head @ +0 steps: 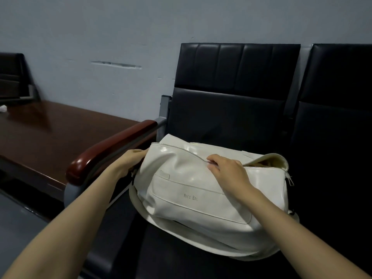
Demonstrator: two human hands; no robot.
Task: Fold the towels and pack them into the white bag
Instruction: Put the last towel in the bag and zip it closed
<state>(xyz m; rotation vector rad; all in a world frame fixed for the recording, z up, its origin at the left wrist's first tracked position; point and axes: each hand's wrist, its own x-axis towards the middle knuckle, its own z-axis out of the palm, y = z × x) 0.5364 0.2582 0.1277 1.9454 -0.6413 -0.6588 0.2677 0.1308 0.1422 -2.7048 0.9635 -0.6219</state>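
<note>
A glossy white bag (193,190) lies on the black seat (227,125) of a chair. Its top zipper is closed along the left half and gapes open at the right end (267,162), where something pale brownish shows inside. My left hand (130,158) grips the bag's left end. My right hand (227,170) pinches the zipper pull at the middle of the top seam. No loose towel is in view. The bag's pale strap (181,224) curls under its front.
A red-brown wooden armrest (108,150) runs just left of the bag. Beyond it stands a dark wooden table (50,133) with a white scrap (3,108) at its far left. A second black seat (338,117) adjoins on the right. A grey wall is behind.
</note>
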